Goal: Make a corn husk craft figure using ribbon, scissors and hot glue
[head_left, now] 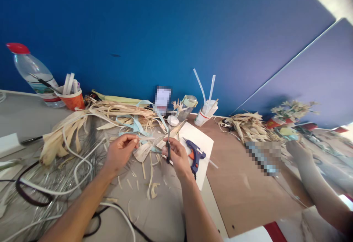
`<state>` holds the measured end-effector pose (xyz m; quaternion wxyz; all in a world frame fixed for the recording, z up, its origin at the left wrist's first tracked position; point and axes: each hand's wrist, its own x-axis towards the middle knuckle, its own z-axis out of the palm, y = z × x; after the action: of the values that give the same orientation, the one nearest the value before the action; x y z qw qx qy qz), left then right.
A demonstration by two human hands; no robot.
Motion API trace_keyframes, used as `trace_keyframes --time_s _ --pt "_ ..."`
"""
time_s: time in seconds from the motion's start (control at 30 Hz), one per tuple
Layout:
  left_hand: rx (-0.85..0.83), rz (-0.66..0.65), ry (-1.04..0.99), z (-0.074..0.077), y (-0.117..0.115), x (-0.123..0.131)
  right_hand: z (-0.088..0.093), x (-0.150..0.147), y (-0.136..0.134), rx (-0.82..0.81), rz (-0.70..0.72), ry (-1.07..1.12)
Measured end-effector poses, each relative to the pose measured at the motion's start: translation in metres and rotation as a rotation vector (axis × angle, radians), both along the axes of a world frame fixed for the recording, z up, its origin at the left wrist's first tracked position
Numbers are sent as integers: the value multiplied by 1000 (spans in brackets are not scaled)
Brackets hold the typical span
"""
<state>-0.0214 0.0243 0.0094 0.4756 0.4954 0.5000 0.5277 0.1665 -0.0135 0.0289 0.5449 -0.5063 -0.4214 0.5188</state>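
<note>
My left hand (121, 150) is closed in a pinch on a thin pale strip of dried husk (147, 138) that runs to the right above the table. My right hand (176, 156) is wrapped round the handles of a pair of dark scissors (168, 139), whose blades point up and away, close to the strip's right end. Under both hands lie cut husk scraps (150, 188) and a wider husk piece (142, 153). A blue and orange glue gun (195, 154) rests on a white sheet (202, 141) just right of my right hand.
A big heap of dried husks and light blue ribbon (110, 115) lies behind my hands. White and black cables (68, 183) and wire cross the left. At the back stand an orange cup (73, 100), a plastic bottle (34, 74) and a cup of glue sticks (205, 113). Another person's arm (317, 183) works at the right.
</note>
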Motion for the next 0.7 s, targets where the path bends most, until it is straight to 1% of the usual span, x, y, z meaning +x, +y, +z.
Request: trace_keyframes --time_s 0.1,0.2,0.33,0.47,0.6,0.7 --pt "12 22 12 2 0 -2 3 -1 -3 20 85 -132" --pt "12 25 -15 2 3 -5 4 1 -5 38 204 -252" --pt "-7 22 -11 -1 8 -10 4 5 -7 24 352 -270" --pt "-17 20 -22 -2 10 -13 0 9 -8 9 395 -296" --pt "-33 12 -22 2 9 -13 -6 12 -8 5 400 -342" --pt "-25 5 10 4 8 -14 -6 13 -7 1 416 -365"
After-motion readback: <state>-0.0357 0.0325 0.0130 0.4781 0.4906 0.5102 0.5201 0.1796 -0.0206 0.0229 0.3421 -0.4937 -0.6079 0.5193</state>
